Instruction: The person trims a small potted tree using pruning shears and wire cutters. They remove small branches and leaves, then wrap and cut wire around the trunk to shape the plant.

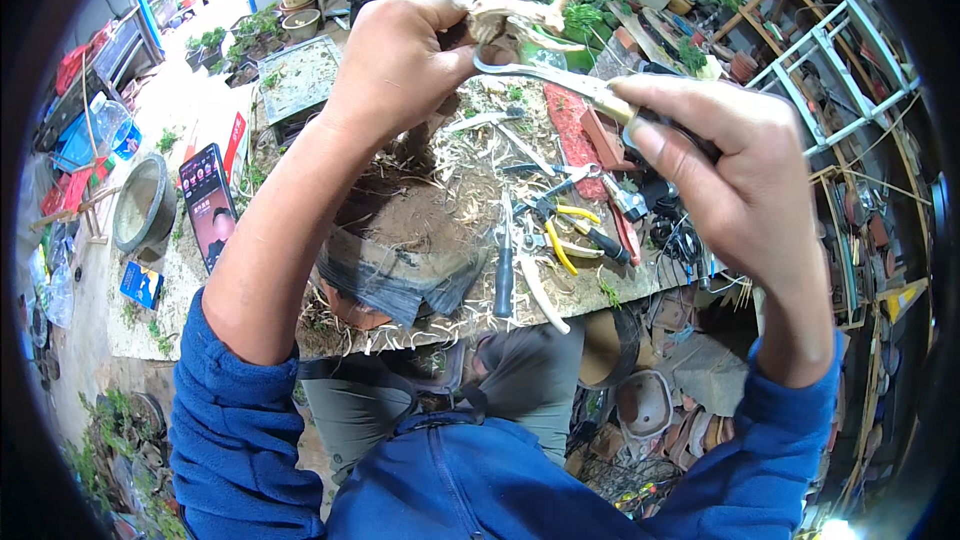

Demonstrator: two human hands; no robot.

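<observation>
My left hand (401,64) grips a bare, partly peeled woody trunk (491,19) with pale stripped branch stubs. Held in my right hand (731,157) is a hand tool with a metal shank and a curved, hooked end (551,75). That hooked end lies against or just below the pale wood, close to my left fingers; contact is hard to tell. Beneath my left forearm, a soil-filled root ball or pot (412,217) has dark sheeting (405,277) around its near side. The trunk's lower part is hidden behind my left hand and wrist.
Pale wood shavings litter the worktable (630,292). Yellow-handled pliers (559,244), a dark-handled tool (504,281) and other hand tools lie right of the soil. A smartphone (206,199), a grey basin (146,202) and a blue box (141,285) are left. A metal ladder (832,67) leans at right.
</observation>
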